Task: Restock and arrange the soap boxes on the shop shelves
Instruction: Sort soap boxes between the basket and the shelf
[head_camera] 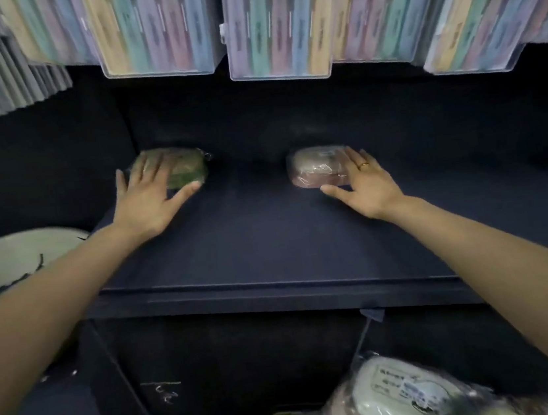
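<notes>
Two plastic-wrapped soap boxes lie at the back of a dark shelf [263,243]. The green soap box [188,169] is at the left; my left hand [147,202] lies over its near left part with straight, spread fingers and the thumb along its front. The pink soap box [312,168] is at the middle right; my right hand [366,185] touches its right side with straight fingers, thumb stretched along its front edge. A ring shows on that hand.
Clear cases of pastel-coloured packs [274,24] hang above the shelf. A container of several wrapped white soap boxes [402,395] sits at the bottom right below the shelf. A white round basin [13,260] stands at the left.
</notes>
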